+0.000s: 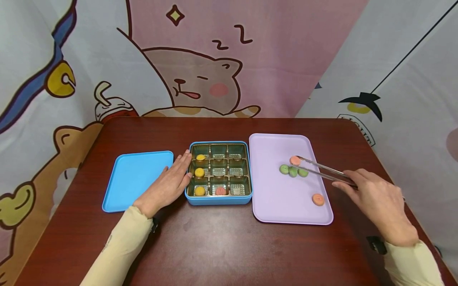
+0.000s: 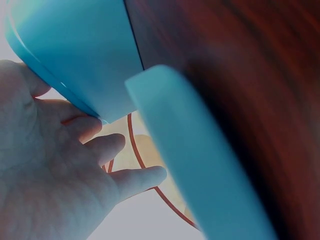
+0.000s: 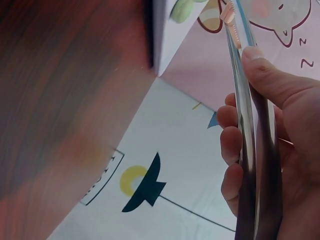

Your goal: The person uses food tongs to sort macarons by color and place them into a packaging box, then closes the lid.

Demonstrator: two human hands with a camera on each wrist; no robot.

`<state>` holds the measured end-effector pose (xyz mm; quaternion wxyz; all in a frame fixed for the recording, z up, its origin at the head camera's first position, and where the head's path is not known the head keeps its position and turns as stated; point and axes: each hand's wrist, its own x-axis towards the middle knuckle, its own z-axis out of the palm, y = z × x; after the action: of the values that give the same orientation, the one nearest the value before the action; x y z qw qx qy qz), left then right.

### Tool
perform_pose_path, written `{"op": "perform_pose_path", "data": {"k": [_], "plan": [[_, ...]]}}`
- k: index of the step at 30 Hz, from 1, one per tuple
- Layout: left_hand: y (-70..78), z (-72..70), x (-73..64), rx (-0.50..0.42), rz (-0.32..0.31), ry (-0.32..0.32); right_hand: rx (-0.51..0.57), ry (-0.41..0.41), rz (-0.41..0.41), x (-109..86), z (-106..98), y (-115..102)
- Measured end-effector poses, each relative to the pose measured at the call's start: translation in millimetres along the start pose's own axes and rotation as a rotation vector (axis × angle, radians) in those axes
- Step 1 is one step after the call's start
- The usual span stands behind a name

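My right hand (image 1: 377, 198) grips metal tongs (image 1: 330, 174), whose tips are at a small round orange piece (image 1: 295, 160) above the lilac tray (image 1: 273, 198). In the right wrist view, that orange piece (image 3: 228, 13) shows a ridged edge between the tong tips. Several green pieces (image 1: 284, 169) lie just beneath it, and another orange piece (image 1: 318, 200) sits nearer the tray's front right. With fingers extended, my left hand (image 1: 166, 184) rests against the left side of a blue box (image 1: 219, 201). Yellow pieces (image 1: 199, 172) fill its left column; a pink piece (image 1: 220, 191) occupies the front middle compartment.
Left of the box lies a flat blue lid (image 1: 137, 178), partly behind my left hand and wrist. The box and tray stand side by side on the dark wooden table (image 1: 211, 246). A cartoon-printed curtain (image 1: 286, 47) hangs behind the table.
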<state>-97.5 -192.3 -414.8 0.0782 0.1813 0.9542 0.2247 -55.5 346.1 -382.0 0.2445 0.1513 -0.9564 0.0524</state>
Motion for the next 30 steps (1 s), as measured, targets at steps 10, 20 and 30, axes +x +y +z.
{"op": "perform_pose_path", "data": {"k": [10,20,30], "plan": [[-0.5,-0.1,-0.1,0.002,0.002,-0.004,0.022,-0.019,-0.032,7.3,-4,-20],[-1.7,0.5,0.0,0.007,0.005,0.006,0.058,-0.025,-0.076,15.4,-4,-37],[-0.2,-0.3,0.5,-0.006,-0.010,-0.007,0.088,-0.047,-0.107,27.1,-2,-52]]}}
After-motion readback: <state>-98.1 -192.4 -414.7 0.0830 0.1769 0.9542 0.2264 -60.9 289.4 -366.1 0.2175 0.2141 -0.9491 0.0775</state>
